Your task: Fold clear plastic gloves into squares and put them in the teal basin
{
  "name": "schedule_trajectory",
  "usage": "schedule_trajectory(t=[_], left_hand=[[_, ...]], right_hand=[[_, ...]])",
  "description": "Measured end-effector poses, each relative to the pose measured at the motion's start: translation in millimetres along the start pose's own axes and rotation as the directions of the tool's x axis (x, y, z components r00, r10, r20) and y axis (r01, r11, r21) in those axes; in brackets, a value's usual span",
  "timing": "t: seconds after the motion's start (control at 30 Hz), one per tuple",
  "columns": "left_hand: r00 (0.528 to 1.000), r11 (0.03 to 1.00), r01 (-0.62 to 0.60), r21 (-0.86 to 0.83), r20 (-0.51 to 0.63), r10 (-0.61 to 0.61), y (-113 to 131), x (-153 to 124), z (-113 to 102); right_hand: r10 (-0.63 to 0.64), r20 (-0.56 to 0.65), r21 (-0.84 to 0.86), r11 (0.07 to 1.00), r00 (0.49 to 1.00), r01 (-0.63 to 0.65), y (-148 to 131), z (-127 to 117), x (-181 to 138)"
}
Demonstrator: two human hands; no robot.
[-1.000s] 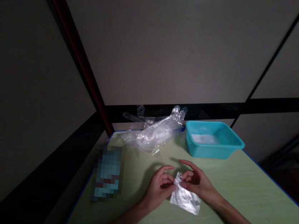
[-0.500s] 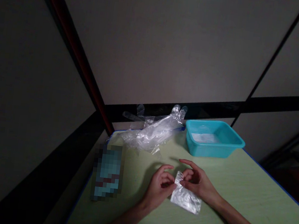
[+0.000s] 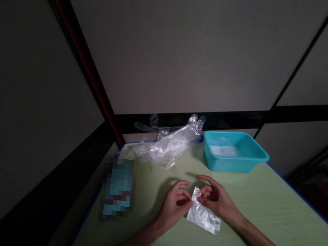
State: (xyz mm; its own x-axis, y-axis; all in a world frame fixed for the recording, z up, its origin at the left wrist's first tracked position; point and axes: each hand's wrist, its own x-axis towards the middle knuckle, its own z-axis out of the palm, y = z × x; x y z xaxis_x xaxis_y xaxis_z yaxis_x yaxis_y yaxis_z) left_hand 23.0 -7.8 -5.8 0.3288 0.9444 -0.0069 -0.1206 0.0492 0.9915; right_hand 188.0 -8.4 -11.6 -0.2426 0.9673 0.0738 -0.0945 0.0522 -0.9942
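Observation:
A folded clear plastic glove (image 3: 205,218), thin and crinkled, lies slanted between my hands, just above or on the table; its finger shapes are folded out of sight. My left hand (image 3: 176,201) pinches its left edge between thumb and curled fingers. On its upper part, my right hand (image 3: 214,198) presses with the thumb while the index finger stretches out to the left. Beyond my hands, a loose pile of clear disposable gloves (image 3: 169,145) spreads at the back edge, some fingers sticking up against the wall.
A turquoise plastic basin (image 3: 233,165) stands at the back right, with whitish folded film (image 3: 226,150) inside. On the left lies a blurred-out teal packet (image 3: 118,189). The pale green table (image 3: 272,214) has a blue edge and meets wall panels behind.
Almost nothing differs. Both hands keep their hold, and the folded glove has shifted very slightly at most.

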Motion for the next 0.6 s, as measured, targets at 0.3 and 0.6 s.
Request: schedule_trajectory(t=[0.3,0.6], left_hand=[[1.000,1.000,0.008,0.006,0.004,-0.008,-0.7,0.5,0.2],[1.000,1.000,0.015,0.002,-0.003,-0.015,1.5,0.5,1.3]], right_hand=[[-0.001,0.003,-0.003,1.000,1.000,0.001,-1.4,0.9,-0.4],[0.029,-0.002,0.054,0.998,1.000,-0.029,-1.8,1.9,-0.4]])
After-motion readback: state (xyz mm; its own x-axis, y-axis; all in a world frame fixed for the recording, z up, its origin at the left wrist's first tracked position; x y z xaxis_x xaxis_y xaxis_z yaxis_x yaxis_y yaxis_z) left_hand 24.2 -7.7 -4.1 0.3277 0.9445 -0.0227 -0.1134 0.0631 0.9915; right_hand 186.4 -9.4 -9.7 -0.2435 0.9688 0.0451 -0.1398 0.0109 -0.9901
